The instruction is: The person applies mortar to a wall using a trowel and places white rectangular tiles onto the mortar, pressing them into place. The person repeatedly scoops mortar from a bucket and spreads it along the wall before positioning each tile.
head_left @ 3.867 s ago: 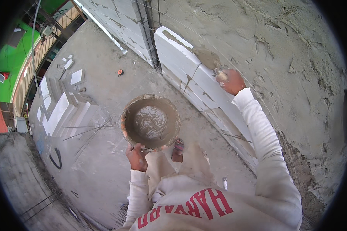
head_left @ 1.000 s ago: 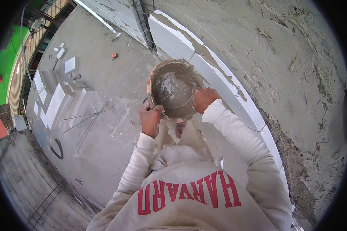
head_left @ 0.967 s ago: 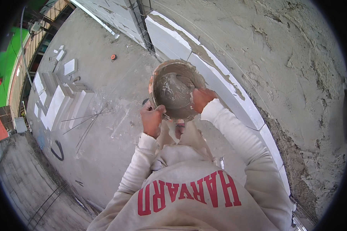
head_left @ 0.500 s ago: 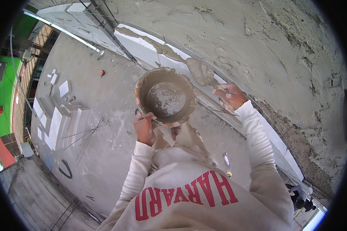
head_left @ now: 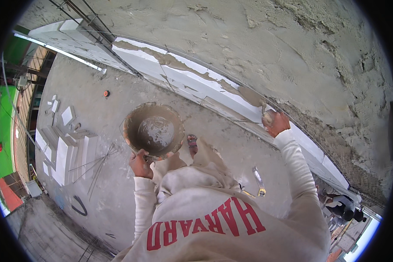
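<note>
One rough grey wall (head_left: 257,39) shuts off the far right; open floor (head_left: 118,83) spreads left. Between them, the low block wall (head_left: 192,87) carries mortar (head_left: 174,61) along its far-left top, seemingly done; its near-right top shows white, apparently left uncoated. Left of it, well apart, the left hand (head_left: 142,164) grips the near rim of the bucket (head_left: 133,127); the right hand (head_left: 278,124) clasps the trowel (head_left: 251,96) at the top edge.

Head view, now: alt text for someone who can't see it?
The left hand holds a round, grey-caked bucket of wet grey mortar by its rim; the right hand grips a mortar-smeared trowel atop a low white block wall. Stacked white rectangular blocks sit on the grey concrete floor at left.
</note>
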Tool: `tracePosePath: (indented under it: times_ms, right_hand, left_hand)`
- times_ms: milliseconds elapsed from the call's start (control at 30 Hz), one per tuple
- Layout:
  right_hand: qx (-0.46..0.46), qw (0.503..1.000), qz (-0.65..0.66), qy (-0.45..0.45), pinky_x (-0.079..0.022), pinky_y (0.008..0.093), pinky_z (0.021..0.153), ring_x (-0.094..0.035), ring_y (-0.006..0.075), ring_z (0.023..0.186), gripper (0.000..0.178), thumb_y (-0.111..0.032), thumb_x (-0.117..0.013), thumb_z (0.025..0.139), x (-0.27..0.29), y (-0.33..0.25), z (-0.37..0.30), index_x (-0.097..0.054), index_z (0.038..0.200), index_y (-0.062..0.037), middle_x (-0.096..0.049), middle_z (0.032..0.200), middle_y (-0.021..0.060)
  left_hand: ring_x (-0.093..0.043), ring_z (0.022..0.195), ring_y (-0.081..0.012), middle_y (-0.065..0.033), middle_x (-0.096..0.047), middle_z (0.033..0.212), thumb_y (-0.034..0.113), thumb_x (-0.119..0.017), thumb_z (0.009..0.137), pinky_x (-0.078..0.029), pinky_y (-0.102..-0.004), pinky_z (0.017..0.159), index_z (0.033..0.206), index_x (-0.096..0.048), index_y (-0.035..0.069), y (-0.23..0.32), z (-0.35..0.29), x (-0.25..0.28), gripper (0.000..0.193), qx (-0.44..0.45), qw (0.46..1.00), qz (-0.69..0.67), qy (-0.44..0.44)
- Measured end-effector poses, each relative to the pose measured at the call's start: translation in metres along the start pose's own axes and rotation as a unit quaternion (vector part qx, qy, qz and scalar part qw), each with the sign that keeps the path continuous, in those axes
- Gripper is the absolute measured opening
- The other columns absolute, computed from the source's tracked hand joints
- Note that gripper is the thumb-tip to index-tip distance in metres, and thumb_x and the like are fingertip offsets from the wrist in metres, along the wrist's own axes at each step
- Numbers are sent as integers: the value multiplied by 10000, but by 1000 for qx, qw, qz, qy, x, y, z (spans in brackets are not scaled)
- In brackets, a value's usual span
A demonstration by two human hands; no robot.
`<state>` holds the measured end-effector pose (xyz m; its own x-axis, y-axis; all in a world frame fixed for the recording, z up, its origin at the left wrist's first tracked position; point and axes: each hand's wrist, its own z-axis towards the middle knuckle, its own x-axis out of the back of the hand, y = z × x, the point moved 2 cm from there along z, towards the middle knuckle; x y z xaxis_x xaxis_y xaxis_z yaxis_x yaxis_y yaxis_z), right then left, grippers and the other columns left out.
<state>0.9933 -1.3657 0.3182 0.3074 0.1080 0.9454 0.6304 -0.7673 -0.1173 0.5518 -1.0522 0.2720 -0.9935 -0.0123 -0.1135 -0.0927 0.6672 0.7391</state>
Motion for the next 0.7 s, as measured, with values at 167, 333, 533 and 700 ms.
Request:
tracePosePath:
  times_ms: [167, 333, 533, 700]
  right_hand:
    - [54, 998, -27, -6, -520, 521, 994, -673, 417, 1093, 441, -400, -678, 937, -1, -95, 72, -699, 1187, -38, -726, 1112, 233]
    - [143, 989, -45, -15, -514, 494, 1026, -661, 398, 1151, 436, -400, -678, 952, 16, -241, 165, -700, 1169, -23, -702, 1176, 224]
    - [193, 979, -45, 50, -524, 494, 1027, -671, 374, 1175, 400, -372, -721, 934, 24, -392, 245, -705, 1177, -55, -708, 1220, 189]
    - [147, 981, -107, 66, -533, 494, 998, -684, 376, 1152, 390, -368, -763, 889, 9, -379, 226, -722, 1138, -70, -726, 1183, 183]
  left_hand:
    - [-658, 762, -222, -67, -631, 893, -7, -611, 851, -627, -409, 661, 986, -610, 51, -9, -1, 40, 147, -5, 998, -17, 53]
    - [-661, 744, -241, -83, -636, 886, -8, -573, 920, -634, -432, 639, 996, -588, 34, -9, -27, 72, 88, -27, 990, -59, 126]
    - [-647, 676, -196, -73, -631, 851, -21, -571, 910, -620, -377, 595, 976, -608, 41, 1, -46, 103, 98, -46, 982, -115, 140]
    - [-642, 660, -183, -70, -634, 841, 5, -613, 881, -616, -348, 587, 952, -622, 35, -14, -24, 144, 78, -5, 978, -113, 175]
